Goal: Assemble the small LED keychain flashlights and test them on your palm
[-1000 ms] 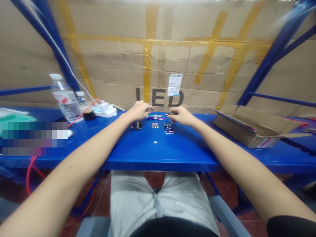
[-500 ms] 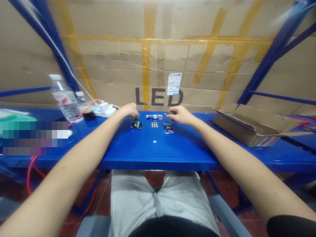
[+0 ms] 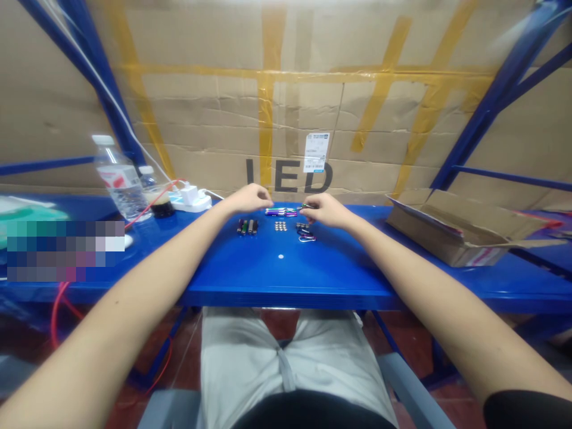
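Observation:
Over the far side of the blue table, my left hand has its fingers bent and slightly apart, by the left end of several shiny purple and blue metal tubes. My right hand pinches a small dark piece whose kind is too small to tell. Several dark cylinders, one greenish, lie side by side below my left hand. Small silvery round pieces stand in rows in the middle. Below my right hand are short dark parts and looped cords.
An opened cardboard box sits on the right. To the left stand a water bottle, a smaller bottle of dark liquid and a white power strip with cables. A small white dot shows on the tabletop; cardboard stands behind.
My left hand has left the dark cylinders and moved right, toward the tubes. Those cylinders now lie in a neater row. My right hand stays almost still, holding the small piece.

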A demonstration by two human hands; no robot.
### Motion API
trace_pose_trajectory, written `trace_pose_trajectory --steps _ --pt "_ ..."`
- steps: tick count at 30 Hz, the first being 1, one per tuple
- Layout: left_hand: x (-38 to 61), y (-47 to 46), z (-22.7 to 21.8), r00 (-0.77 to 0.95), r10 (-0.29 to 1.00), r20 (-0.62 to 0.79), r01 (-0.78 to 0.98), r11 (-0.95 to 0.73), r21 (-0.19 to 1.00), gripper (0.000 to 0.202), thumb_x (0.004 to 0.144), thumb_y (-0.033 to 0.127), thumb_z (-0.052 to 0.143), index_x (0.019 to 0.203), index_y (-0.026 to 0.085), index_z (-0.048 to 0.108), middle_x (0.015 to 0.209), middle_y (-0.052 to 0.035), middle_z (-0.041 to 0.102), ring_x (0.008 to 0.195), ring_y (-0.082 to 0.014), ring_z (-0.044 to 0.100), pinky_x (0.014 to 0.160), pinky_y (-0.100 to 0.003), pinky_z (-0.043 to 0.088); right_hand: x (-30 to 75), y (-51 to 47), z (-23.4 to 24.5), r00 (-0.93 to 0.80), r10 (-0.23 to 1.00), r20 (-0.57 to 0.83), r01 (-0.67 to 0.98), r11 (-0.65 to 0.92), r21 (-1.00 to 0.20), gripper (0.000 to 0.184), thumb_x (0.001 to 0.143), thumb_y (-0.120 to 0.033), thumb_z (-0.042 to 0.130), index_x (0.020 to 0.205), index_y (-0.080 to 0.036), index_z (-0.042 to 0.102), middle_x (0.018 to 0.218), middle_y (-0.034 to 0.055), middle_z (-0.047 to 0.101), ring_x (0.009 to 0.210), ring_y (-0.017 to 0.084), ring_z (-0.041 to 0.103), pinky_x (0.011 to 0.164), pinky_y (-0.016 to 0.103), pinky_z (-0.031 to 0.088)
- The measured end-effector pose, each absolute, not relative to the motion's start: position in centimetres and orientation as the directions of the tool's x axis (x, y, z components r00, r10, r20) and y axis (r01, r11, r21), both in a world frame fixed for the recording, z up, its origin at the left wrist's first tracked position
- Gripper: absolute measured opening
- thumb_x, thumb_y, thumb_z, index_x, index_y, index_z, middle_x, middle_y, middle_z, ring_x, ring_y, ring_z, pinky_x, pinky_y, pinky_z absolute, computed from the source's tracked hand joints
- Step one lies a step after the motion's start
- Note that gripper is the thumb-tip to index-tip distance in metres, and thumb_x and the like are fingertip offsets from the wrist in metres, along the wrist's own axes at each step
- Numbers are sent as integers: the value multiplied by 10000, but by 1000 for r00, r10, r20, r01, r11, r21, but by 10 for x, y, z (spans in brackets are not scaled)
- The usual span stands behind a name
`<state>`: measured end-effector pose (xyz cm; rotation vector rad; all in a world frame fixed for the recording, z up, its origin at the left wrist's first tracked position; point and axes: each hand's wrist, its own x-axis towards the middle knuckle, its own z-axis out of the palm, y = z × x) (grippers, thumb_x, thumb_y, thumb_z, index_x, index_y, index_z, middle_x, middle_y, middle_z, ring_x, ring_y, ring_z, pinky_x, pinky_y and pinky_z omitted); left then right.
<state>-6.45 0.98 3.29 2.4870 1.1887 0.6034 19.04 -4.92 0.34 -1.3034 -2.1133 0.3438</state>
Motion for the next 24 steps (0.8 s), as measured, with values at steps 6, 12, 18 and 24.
trace_pose_trajectory --steps 6,12,18,24 --pt "-24 -8 5 697 644 317 230 -619 751 249 811 260 732 1006 141 633 834 -65 723 711 -151 672 666 -304 546 185 -51 3 -333 869 367 645 493 -584 231 849 -318 635 675 -174 585 594 8 645 570 155 590 564 266 411" --pt "-18 -7 -6 652 616 443 143 -673 726 88 827 187 668 879 145 612 729 -21 678 636 -123 637 609 -265 514 180 -55 3 -393 878 273 537 460 -707 213 853 -299 675 699 -166 611 593 13 625 587 156 587 575 262 432" --pt "-22 -6 -1 615 581 533 152 -751 642 108 770 164 671 838 159 588 740 -5 647 674 -125 616 640 -268 500 176 -57 4 -441 896 55 70 95 -993 168 868 -170 582 703 -168 550 595 -25 423 550 122 424 591 291 474" --pt "-23 -7 1 621 539 569 149 -794 589 92 768 168 648 829 165 580 765 -12 664 712 -137 630 678 -282 499 173 -59 8 -438 893 -109 -124 -180 -976 120 888 -97 465 810 -137 546 643 -9 398 552 115 350 528 248 419"
